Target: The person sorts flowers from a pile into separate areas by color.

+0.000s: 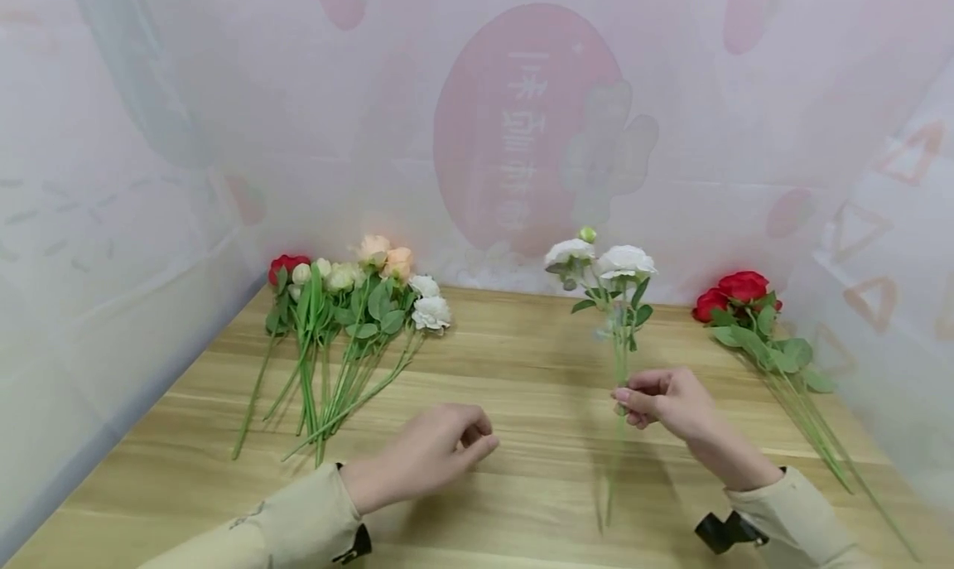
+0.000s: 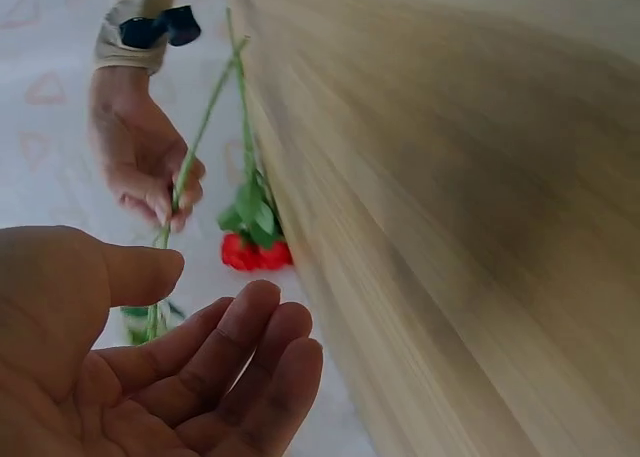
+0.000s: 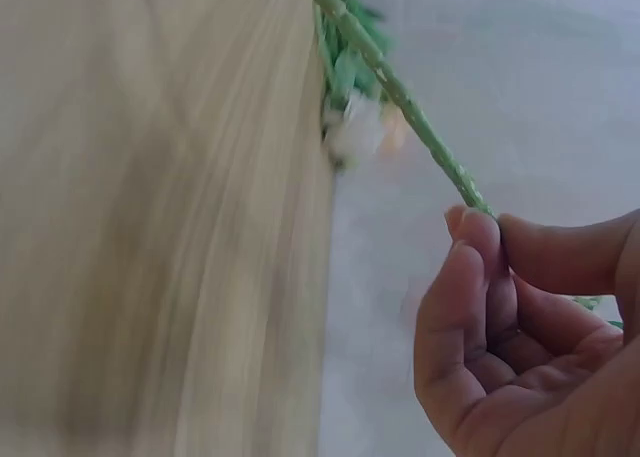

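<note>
My right hand pinches the green stem of white flowers between thumb and fingertips, holding them upright above the wooden table. Two white blooms and a small green bud top the held flowers. In the right wrist view the pinched stem slants up and left from the fingertips. My left hand hovers over the middle of the table with nothing in it. Its fingers are relaxed and slightly bent, thumb apart from them, as the left wrist view shows of this hand.
A row of flowers lies at the left: a red rose, pale green buds, peach blooms and white ones. Red roses lie at the right. Printed cloth walls the wooden table at back and sides.
</note>
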The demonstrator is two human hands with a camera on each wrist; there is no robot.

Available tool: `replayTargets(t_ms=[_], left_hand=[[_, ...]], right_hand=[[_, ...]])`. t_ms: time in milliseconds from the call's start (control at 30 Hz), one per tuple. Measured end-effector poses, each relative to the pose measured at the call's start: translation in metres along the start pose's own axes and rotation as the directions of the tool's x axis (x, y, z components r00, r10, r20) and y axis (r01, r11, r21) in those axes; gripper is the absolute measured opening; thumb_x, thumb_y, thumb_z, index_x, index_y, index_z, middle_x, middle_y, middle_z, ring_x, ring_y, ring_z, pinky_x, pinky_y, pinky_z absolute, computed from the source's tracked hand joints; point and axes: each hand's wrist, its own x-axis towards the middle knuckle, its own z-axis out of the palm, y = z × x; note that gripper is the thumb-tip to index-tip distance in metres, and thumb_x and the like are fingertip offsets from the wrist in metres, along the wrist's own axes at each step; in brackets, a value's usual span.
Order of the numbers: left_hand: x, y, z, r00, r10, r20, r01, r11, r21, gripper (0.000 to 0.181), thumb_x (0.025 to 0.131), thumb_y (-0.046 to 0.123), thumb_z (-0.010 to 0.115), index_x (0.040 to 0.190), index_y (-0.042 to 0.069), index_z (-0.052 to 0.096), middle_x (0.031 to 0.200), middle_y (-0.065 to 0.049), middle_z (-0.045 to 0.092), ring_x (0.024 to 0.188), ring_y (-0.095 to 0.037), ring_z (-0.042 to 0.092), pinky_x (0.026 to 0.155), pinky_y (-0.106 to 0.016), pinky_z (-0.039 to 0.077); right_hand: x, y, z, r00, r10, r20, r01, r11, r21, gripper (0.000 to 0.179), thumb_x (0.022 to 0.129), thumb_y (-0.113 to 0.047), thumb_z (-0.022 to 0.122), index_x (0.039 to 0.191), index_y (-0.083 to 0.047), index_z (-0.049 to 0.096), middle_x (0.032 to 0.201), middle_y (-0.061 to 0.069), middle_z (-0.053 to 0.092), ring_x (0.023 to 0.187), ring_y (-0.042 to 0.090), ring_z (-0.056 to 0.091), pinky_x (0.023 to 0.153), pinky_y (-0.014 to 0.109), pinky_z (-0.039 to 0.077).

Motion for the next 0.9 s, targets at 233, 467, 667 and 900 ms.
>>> replayTargets(t_ms=[233, 467, 667, 900], left_hand=[[-0.017, -0.023, -0.015, 0.999, -0.003, -0.054, 0.008, 0.994, 0.106, 0.006, 0.095, 0.015, 0.065, 0.092, 0.009, 0.067, 0.08, 0.009, 0.062, 0.072, -0.003, 0.058, 0.066, -0.026, 0.051], [-0.026, -0.031, -0.024, 0.998, 0.003, -0.062, 0.008, 0.984, 0.178, 0.004, 0.094, 0.013, 0.066, 0.093, 0.01, 0.068, 0.082, 0.008, 0.065, 0.075, -0.004, 0.06, 0.067, -0.026, 0.052], [-0.026, -0.033, -0.03, 0.995, 0.032, -0.099, -0.006, 0.969, 0.247, 0.005, 0.093, 0.015, 0.068, 0.091, 0.01, 0.068, 0.081, 0.008, 0.066, 0.074, -0.004, 0.061, 0.066, -0.026, 0.052], [-0.022, -0.033, -0.035, 0.997, -0.034, -0.074, 0.052, 0.964, 0.262, 0.006, 0.093, 0.016, 0.067, 0.091, 0.011, 0.068, 0.083, 0.007, 0.066, 0.077, -0.008, 0.062, 0.068, -0.03, 0.052]], right_hand=[[0.015, 0.028, -0.065, 0.987, 0.158, -0.007, -0.158, 0.982, -0.106, 0.023, 0.097, -0.007, 0.061, 0.102, 0.015, 0.063, 0.081, 0.009, 0.066, 0.068, 0.016, 0.062, 0.065, 0.034, 0.055], [0.025, 0.055, -0.101, 0.969, 0.247, -0.018, -0.243, 0.937, -0.251, 0.029, 0.097, -0.004, 0.059, 0.07, -0.003, 0.052, 0.065, 0.006, 0.056, 0.058, 0.017, 0.054, 0.055, 0.031, 0.048], [0.03, 0.067, -0.106, 0.975, 0.197, -0.101, -0.222, 0.855, -0.469, 0.042, 0.091, -0.004, 0.064, 0.055, -0.01, 0.045, 0.05, 0.003, 0.049, 0.047, 0.015, 0.046, 0.048, 0.031, 0.044], [0.035, 0.065, -0.108, 0.98, 0.165, -0.112, -0.199, 0.752, -0.628, 0.038, 0.086, -0.011, 0.07, 0.052, -0.008, 0.055, 0.045, -0.001, 0.047, 0.042, 0.013, 0.043, 0.044, 0.03, 0.042]])
